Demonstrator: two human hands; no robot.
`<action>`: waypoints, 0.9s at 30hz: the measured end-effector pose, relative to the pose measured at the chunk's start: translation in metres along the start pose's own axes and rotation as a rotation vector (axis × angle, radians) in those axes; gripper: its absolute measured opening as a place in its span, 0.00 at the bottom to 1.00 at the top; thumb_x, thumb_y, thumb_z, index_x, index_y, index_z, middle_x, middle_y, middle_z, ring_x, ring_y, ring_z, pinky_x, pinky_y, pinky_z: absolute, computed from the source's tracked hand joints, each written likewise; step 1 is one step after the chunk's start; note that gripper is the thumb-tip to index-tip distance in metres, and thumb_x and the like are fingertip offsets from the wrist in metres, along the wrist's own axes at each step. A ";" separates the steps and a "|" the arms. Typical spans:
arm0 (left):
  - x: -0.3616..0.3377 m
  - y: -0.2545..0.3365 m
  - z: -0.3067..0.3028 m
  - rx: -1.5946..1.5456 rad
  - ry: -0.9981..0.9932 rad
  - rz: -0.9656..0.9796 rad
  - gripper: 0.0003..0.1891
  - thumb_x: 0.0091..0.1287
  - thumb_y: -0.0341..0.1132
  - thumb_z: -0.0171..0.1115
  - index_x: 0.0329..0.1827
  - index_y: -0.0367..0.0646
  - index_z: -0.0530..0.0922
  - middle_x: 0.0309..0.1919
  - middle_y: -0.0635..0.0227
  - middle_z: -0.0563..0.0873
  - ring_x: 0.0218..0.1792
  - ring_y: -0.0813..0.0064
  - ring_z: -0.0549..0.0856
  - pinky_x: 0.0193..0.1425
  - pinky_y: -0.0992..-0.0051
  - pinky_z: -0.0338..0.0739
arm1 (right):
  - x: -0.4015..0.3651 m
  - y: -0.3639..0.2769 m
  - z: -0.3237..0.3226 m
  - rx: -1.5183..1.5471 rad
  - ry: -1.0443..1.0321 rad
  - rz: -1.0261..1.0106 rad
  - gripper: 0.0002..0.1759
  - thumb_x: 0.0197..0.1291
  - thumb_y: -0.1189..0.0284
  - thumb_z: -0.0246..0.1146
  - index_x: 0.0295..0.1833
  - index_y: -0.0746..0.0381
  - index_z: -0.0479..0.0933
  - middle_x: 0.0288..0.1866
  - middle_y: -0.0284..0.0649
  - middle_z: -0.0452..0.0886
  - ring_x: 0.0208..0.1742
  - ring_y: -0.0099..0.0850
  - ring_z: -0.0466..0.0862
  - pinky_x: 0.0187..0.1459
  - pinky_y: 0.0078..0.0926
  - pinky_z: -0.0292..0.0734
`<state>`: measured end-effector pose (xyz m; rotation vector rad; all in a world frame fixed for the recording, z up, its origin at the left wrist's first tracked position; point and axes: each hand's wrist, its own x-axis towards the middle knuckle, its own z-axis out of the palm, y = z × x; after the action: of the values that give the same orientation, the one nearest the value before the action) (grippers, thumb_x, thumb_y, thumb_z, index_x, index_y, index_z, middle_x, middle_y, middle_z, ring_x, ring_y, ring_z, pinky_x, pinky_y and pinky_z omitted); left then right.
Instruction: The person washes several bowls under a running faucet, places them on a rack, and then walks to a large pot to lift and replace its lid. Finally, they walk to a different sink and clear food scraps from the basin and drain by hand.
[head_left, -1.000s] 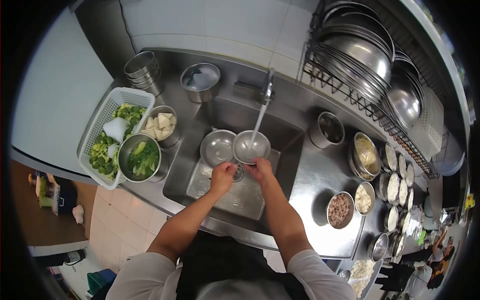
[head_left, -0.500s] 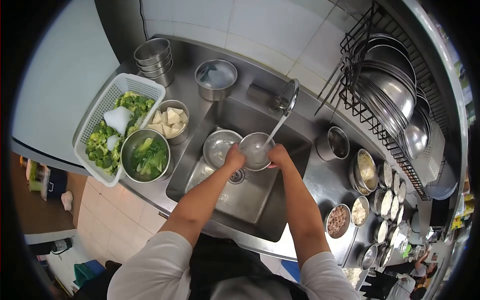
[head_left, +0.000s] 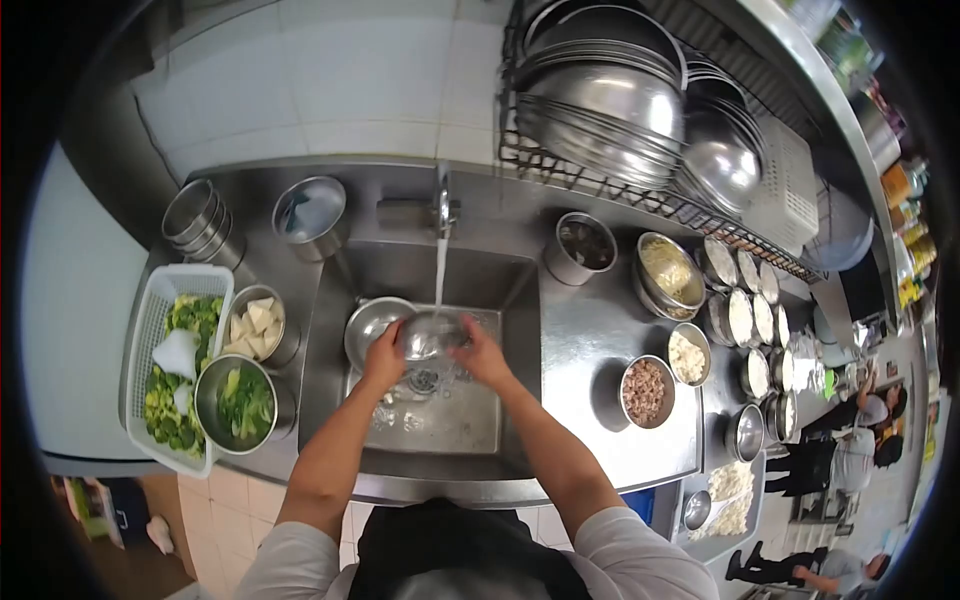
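Both hands grip a small metal bowl (head_left: 432,337) over the sink (head_left: 440,425), under water running from the faucet (head_left: 443,200). My left hand (head_left: 386,355) holds its left side and my right hand (head_left: 480,352) its right side. The bowl is blurred and tilted, and water splashes below it near the drain. Another metal bowl (head_left: 366,325) sits in the sink just behind and left of my left hand.
Left of the sink stand a white basket of broccoli (head_left: 133,390), a pot of greens (head_left: 283,410), a pot of white chunks (head_left: 285,340) and stacked pots (head_left: 190,212). At right are food bowls (head_left: 647,392) and a dish rack (head_left: 640,195). Several people stand far right.
The view has turned and shifted. The held bowl has gone from facing up and catching water to tilted, with water spilling into the sink. Both hands still hold it.
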<state>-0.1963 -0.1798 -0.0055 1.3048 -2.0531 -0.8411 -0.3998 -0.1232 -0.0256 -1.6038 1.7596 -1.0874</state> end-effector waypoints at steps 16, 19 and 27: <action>-0.123 -0.027 0.017 0.352 -0.544 -0.449 0.40 0.51 0.40 0.63 0.64 0.38 0.52 0.57 0.43 0.63 0.58 0.52 0.67 0.60 0.66 0.64 | -0.155 -0.022 -0.048 -0.430 -0.624 0.144 0.26 0.53 0.75 0.49 0.61 0.59 0.58 0.45 0.52 0.73 0.46 0.46 0.75 0.46 0.40 0.71; -0.126 -0.021 0.016 0.348 -0.572 -0.485 0.36 0.51 0.41 0.62 0.62 0.38 0.57 0.55 0.44 0.66 0.56 0.51 0.68 0.59 0.65 0.66 | -0.167 -0.018 -0.048 -0.455 -0.703 0.120 0.25 0.52 0.75 0.50 0.59 0.59 0.60 0.45 0.52 0.73 0.47 0.46 0.75 0.46 0.40 0.71; -0.138 -0.003 0.023 0.336 -0.452 -0.355 0.33 0.52 0.40 0.61 0.60 0.38 0.60 0.57 0.45 0.64 0.57 0.51 0.68 0.59 0.64 0.65 | -0.087 -0.198 -0.236 -0.403 0.092 -0.418 0.33 0.45 0.84 0.51 0.62 0.58 0.59 0.61 0.46 0.64 0.61 0.44 0.64 0.60 0.35 0.61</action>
<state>-0.1610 -0.0490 -0.0399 1.8383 -2.4272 -1.0543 -0.4654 0.0165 0.2548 -2.2772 1.8352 -1.0410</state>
